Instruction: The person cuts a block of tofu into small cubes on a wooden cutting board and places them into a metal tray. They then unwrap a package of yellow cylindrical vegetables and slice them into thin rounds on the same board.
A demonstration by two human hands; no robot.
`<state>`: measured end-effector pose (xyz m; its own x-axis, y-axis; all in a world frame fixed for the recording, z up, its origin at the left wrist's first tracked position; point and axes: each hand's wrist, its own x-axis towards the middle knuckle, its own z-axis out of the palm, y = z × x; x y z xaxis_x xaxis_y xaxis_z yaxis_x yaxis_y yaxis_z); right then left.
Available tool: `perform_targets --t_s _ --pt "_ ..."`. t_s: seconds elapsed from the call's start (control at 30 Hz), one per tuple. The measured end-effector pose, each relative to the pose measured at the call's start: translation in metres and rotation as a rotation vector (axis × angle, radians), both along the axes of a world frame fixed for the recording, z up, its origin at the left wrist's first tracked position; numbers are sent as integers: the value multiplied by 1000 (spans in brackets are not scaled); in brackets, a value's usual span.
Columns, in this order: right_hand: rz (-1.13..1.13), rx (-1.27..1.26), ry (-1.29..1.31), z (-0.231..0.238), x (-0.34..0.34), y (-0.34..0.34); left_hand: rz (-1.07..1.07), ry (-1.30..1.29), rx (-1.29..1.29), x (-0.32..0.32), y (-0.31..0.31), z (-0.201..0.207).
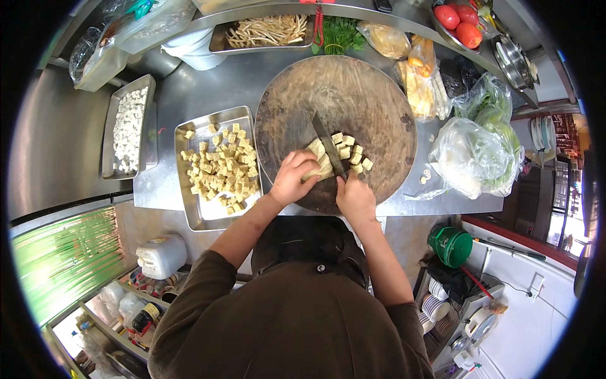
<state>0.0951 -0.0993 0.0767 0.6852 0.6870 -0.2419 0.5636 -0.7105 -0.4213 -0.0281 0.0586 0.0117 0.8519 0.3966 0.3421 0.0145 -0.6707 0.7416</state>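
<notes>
On a round wooden chopping block point(284, 95), my left hand point(293, 178) is closed over a pale yellow block of what looks like tofu point(320, 158), its fingers curled along the top. My right hand point(355, 197) grips the handle of a kitchen knife point(327, 140), whose dark blade stands against the right edge of that block. Several cut cubes point(356, 155) lie just right of the blade. Left of the chopping block, a metal tray point(189, 216) holds a loose heap of similar yellow cubes point(221, 165).
Another metal tray point(151, 120) with white cubes stands far left. Behind are a tray of pale strips point(268, 31) and leafy greens point(341, 35). Bagged vegetables point(473, 151) lie to the right. A metal shelf point(404, 24) overhangs the counter's back edge, with tomatoes point(468, 35) in a bowl.
</notes>
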Motion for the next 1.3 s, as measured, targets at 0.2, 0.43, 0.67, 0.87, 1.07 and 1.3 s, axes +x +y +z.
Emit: perform_targets --t_s 0.2,0.43,0.67,0.87,1.07,1.3 --pt "-117 185 89 3 13 -24 25 -18 84 -2 0 9" --pt "15 57 10 54 -14 -33 124 -76 -47 -4 -5 -6" --pt "72 -3 -8 23 -16 -1 17 28 -27 -3 -1 -3" --pt "-65 156 98 -10 6 1 17 15 -46 -7 -1 0" --pt "9 136 7 39 -7 -22 6 58 58 -18 6 14" --pt "104 4 5 47 -27 -24 51 -1 -54 -20 0 2"
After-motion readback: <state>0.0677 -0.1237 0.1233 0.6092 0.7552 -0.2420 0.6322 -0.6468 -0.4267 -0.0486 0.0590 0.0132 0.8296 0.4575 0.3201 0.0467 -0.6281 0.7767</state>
